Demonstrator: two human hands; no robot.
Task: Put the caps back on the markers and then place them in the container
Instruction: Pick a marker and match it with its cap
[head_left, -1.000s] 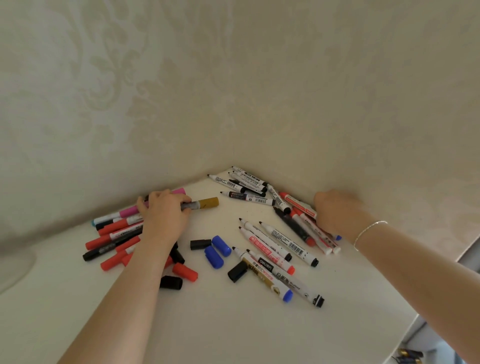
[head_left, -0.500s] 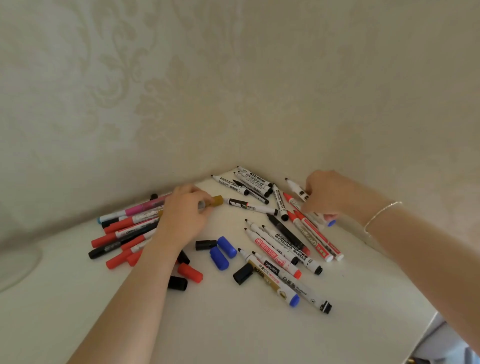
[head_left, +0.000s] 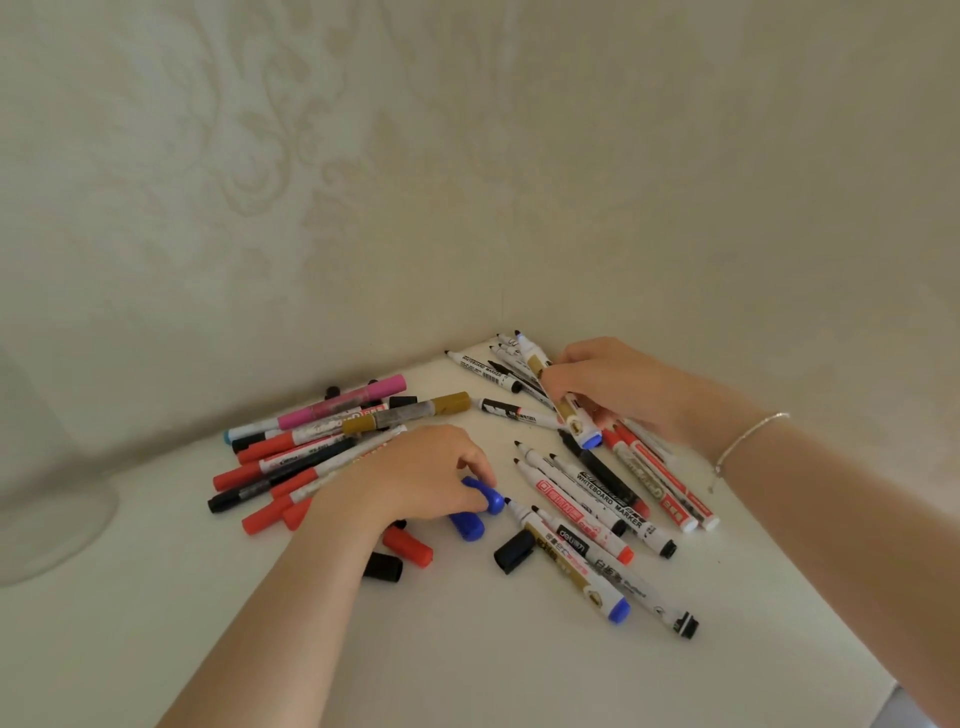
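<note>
The right hand (head_left: 608, 387) grips 1 uncapped blue-ended marker (head_left: 558, 397), its long axis slanting from tip at the far corner down to the blue end. The left hand (head_left: 421, 475) pinches a blue cap (head_left: 488, 496) lying left of and nearer than that marker, well short of its tip.

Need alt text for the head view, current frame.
A person's left hand pinches a blue cap while the right hand holds an uncapped blue-ended marker above a white table strewn with markers and loose caps, in a wallpapered corner.
</note>
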